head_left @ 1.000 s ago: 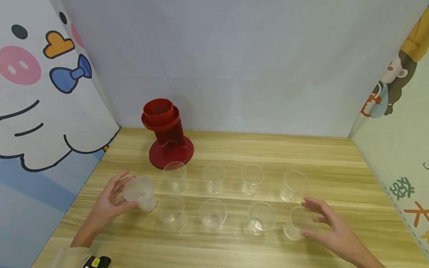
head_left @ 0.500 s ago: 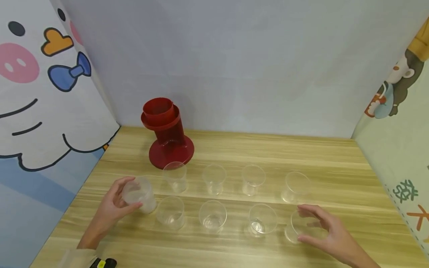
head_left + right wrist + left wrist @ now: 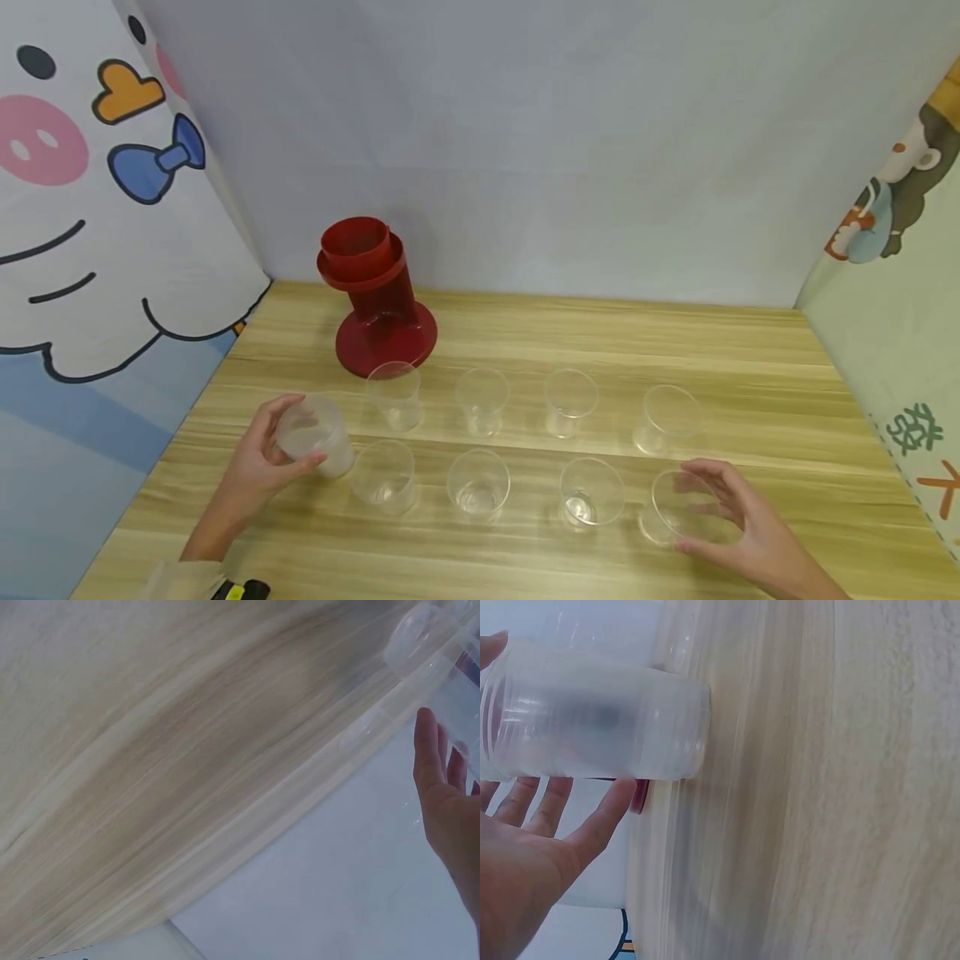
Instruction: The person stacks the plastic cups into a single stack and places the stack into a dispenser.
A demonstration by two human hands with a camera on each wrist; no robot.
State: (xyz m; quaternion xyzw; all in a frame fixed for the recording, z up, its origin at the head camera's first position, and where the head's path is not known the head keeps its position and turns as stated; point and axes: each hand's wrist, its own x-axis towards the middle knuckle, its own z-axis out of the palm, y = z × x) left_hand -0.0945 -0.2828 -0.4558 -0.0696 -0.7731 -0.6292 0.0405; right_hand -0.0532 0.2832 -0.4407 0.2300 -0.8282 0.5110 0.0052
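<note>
My left hand (image 3: 266,462) curls round a cloudy stack of clear plastic cups (image 3: 335,450) at the left, thumb in front and fingers behind. In the left wrist view the stack (image 3: 615,724) stands on the table between the thumb and fingers of the left hand (image 3: 536,862). At the right end of the front row, my right hand (image 3: 746,525) holds a single clear plastic cup (image 3: 654,525) by its side. The right wrist view shows the fingers of the right hand (image 3: 450,802) along a cup (image 3: 442,690) at the frame's edge.
Several more clear plastic cups stand upright in two rows, among them a front cup (image 3: 478,498) and a back cup (image 3: 483,421). Behind them is a red stand (image 3: 382,321) with a round base and cup-like top. A pale wall (image 3: 525,167) closes off the wooden table (image 3: 600,333).
My left fingers have drawn in round the cup stack. The right hand has moved in round the front right cup. The other cups stay where they stood, and the view has shifted slightly.
</note>
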